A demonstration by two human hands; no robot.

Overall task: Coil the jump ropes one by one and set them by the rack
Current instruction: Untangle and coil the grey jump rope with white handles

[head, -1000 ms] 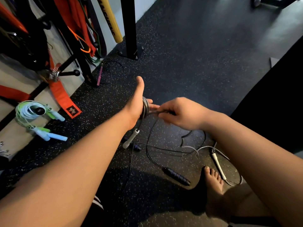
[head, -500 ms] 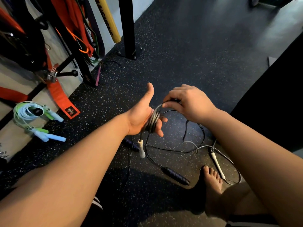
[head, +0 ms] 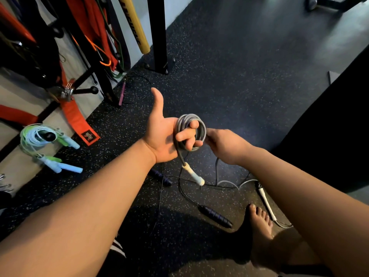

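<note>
A grey jump rope (head: pixel 184 120) is wound in several loops round the fingers of my left hand (head: pixel 162 134), palm up and thumb raised. Its white handle (head: pixel 194 175) dangles below that hand. My right hand (head: pixel 225 145) grips the rope's free part at the right side of the coil, and the slack runs down to the other white handle (head: pixel 266 202) on the floor. A black rope with dark ribbed handles (head: pixel 215 216) lies loose beneath. Two coiled ropes, green and light blue (head: pixel 40 136), lie by the rack (head: pixel 157 33) at left.
Orange straps (head: pixel 77 120), a yellow bar (head: pixel 135 25) and bands hang on the rack at upper left. A pink handle (head: pixel 121 92) with thin black cord lies by the rack post. My bare foot (head: pixel 259 222) rests at lower right on the speckled rubber floor.
My left hand has turned palm up, showing the coil round its fingers. My right hand has dropped from above the coil to its right side, laying on another turn. The dangling handle swung.
</note>
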